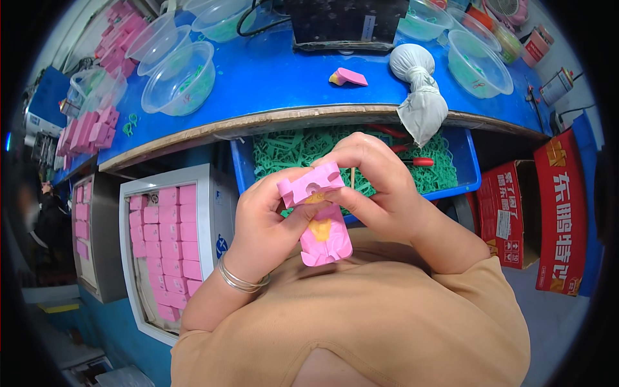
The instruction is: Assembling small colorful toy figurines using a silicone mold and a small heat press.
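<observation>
In front of my chest, both hands hold a pink notched block (327,237) that looks like a mold, with a yellow patch on its face. Its upper part (298,188) tilts away from the lower part, with more yellow between them; whether the two are joined is hidden by my thumbs. My left hand (263,208) grips the left side, thumb pressed near the middle. From the right, my right hand (377,184) curls its fingers over the upper part, its thumb at the same spot. Just beyond is a blue tray (472,169) of green shreds (284,145) and red-handled tools (422,161).
The blue tabletop (271,77) holds clear bowls (169,84) with green pieces, a small pink-and-yellow piece (349,77), a tied white cloth bundle (422,97) and a black box (342,26). Pink blocks (171,232) fill a white-framed case at left. Red cartons (506,219) stand at right.
</observation>
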Demonstrator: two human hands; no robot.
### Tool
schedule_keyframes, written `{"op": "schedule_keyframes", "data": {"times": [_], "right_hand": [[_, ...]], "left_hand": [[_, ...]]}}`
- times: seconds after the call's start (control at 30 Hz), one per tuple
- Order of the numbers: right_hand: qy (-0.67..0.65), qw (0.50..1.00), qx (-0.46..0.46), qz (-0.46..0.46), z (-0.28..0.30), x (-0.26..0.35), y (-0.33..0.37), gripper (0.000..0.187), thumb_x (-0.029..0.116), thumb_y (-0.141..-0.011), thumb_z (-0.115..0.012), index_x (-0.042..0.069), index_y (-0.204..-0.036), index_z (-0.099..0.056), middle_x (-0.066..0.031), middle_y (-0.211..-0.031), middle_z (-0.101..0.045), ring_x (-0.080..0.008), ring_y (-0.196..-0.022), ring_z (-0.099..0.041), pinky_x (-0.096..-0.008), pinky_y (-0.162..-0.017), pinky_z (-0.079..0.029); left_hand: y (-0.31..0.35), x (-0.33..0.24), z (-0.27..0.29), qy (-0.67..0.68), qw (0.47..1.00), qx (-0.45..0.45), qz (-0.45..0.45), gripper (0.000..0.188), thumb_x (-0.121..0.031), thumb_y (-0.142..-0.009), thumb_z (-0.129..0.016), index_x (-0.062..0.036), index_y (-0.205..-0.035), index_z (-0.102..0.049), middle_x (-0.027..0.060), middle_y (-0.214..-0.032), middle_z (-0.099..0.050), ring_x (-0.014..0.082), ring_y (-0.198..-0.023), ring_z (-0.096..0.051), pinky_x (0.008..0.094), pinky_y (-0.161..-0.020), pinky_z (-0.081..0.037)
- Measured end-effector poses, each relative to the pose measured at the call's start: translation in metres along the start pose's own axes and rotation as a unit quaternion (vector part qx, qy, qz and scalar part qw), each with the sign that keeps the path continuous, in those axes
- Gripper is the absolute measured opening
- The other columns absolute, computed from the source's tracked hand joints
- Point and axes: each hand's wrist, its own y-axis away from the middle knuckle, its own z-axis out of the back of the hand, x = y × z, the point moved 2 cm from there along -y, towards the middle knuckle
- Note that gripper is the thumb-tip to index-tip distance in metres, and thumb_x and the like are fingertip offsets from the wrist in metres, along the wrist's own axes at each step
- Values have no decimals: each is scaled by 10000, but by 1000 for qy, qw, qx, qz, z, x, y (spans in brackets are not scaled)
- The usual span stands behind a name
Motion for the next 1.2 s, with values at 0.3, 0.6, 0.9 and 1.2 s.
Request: {"op": "schedule_keyframes", "data": {"times": [0.3, 0.6, 0.9, 1.2], "right_hand": [[407, 905, -118, 47, 27, -34, -36, 177, 124, -783, -571, 6, -915, -571, -108, -863, -570, -259, -813, -538, -362, -707, -442], [394, 916, -72, -22, 25, -56, -44, 68, 70, -726, -613, 26, -767, -581, -87, -707, -569, -242, -720, -569, -357, -635, -456], [173, 981, 52, 64, 12, 7, -25, 158, 33, -648, -697, 33, -748, -574, -78, -682, -536, -259, -629, -534, -355, -554, -433], [267, 945, 161, 101, 1, 15, -18, 144, 111, -631, -602, 44, -747, -546, -67, -706, -473, -230, -690, -497, -326, -596, -439]], "left_hand": [[0, 0, 5, -57, 997, -57, -16, 267, 38, -729, -653, 0, -984, -582, 88, -926, -626, 172, -832, -611, 266, -736, -493], [-6, -7, 16, -318, 920, -72, -218, 395, 73, -580, -632, -31, -957, -580, 102, -840, -562, 287, -798, -528, 358, -708, -443], [-4, -7, 21, -357, 899, -97, -235, 408, 91, -568, -565, -14, -961, -533, 125, -792, -537, 312, -730, -497, 392, -679, -421], [-3, -10, 16, -437, 876, -3, -202, 446, 57, -589, -576, -50, -1022, -566, 97, -812, -532, 290, -747, -497, 383, -657, -434]]}}
